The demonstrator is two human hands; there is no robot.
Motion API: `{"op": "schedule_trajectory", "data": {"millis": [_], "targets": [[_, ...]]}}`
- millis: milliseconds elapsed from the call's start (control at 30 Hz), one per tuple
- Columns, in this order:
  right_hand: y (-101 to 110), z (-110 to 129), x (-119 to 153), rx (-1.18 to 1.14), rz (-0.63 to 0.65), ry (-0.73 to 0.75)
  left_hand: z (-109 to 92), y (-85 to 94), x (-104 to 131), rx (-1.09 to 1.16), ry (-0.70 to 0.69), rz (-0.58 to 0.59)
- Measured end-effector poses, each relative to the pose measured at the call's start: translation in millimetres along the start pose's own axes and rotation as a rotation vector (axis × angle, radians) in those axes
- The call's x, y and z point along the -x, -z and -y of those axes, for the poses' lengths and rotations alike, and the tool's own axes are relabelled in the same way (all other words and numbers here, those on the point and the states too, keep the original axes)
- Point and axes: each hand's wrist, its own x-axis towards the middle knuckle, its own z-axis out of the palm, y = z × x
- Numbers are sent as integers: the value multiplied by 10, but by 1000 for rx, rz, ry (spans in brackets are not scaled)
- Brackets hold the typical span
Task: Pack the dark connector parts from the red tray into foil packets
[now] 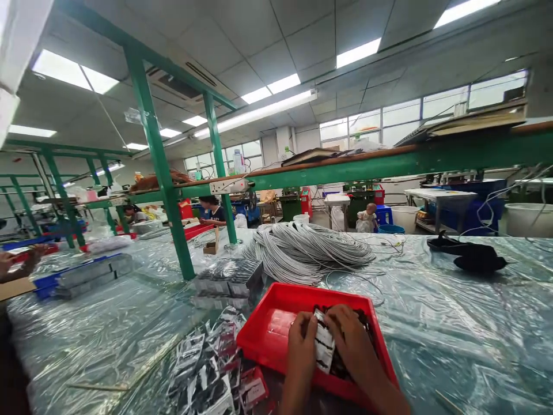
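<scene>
Over the red tray (270,331), my left hand (302,340) pinches the left edge of a small silvery-white packet (324,341) with dark marks. From the other side, my right hand (349,334) has its fingers closed on the packet's upper right edge. Dark small parts (365,320) lie in the right half of the tray, partly under my right hand. To the left of the tray, a pile of small clear packets (203,369) with black and red contents spreads over the plastic-covered table (436,346).
Behind the tray lies a big coil of grey cable (302,248). Stacked clear-wrapped boxes (228,279) stand at its left. A green post (166,173) rises from the table. Black cloth (470,253) lies at the right. Another person's hand (32,256) is at the far left.
</scene>
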Motion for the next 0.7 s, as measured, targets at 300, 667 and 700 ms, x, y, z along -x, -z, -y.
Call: {"op": "schedule_trajectory", "data": {"millis": [300,667,700], "targets": [[110,-335,-49,155,379,-45,-54,92,165,-86,101,78],[227,-448,-74,312,238,243,23,-19,229,-138,149,-45],[235,-490,-80,326,200,247,26,-23,225,-152,155,-63]]}}
